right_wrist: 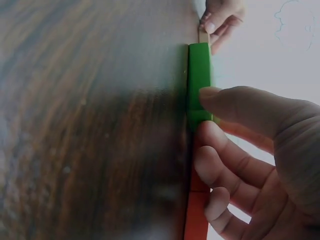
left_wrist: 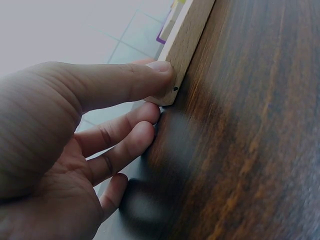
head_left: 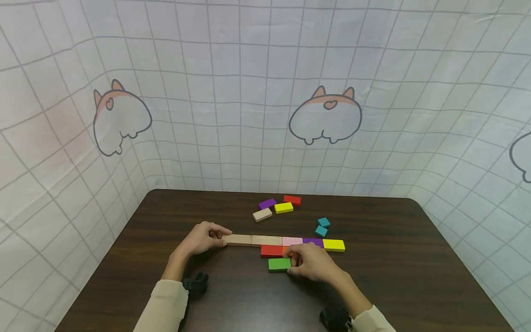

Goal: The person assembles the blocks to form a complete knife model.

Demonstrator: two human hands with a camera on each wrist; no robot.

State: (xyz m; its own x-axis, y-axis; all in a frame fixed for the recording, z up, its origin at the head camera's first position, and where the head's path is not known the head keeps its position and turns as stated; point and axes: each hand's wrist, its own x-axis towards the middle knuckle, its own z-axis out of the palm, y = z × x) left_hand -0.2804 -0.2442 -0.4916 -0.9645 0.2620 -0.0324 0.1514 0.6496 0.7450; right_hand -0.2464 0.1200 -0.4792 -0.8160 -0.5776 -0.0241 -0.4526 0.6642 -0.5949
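My left hand (head_left: 204, 238) pinches the left end of a plain wooden block (head_left: 238, 240), thumb on its near side in the left wrist view. That block begins a row that runs right through a second plain block (head_left: 267, 240), a pink block (head_left: 292, 241), a purple block (head_left: 312, 241) and a yellow block (head_left: 334, 246). Against the row's near side lie a red block (head_left: 271, 251) and an orange block (head_left: 286, 249), the latter partly hidden by my right hand (head_left: 312, 263). The right hand pinches the right end of a green block (head_left: 279, 264), nearer to me than the red one.
Behind the row lie a loose purple block (head_left: 267, 204), a red block (head_left: 292, 200), a yellow block (head_left: 284, 208) and a plain block (head_left: 262, 215). Two small blue blocks (head_left: 321, 231) sit at the right. A white grid-patterned curtain (head_left: 240, 115) surrounds the dark wooden table (head_left: 394, 258).
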